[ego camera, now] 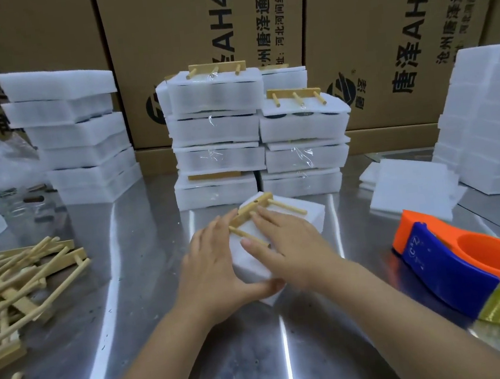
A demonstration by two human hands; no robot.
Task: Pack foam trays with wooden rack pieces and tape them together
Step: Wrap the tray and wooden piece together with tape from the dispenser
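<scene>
Currently at the placement step: rack piece on the tray, no tape on it yet.

Risks (judgement), left to right:
- Left hand lifting first: the wooden rack piece lies loose on the foam tray, nothing binds it, so it could swing or slide out of line.
- Foam is soft and light. Uneven pressing may dent it, or skate the tray across the slick metal surface.
- Right hand going for the tape dispenser, which is well apart at near right: one hand would then hold the whole pack.

Positions:
- Loose pile of rack pieces at left, untouched.
- Left hand released, fingers straight, tips on the bar of the rack piece, thumb along the tray's near edge.
- Tray at centre-near, turned at an angle, just in front of the stacks of packed trays. Rack piece flat on top, between and partly under both hands.
- Right hand released, flat, palm down over the middle peg.
- Whether the pegs sit in a recess: cannot tell.
</scene>
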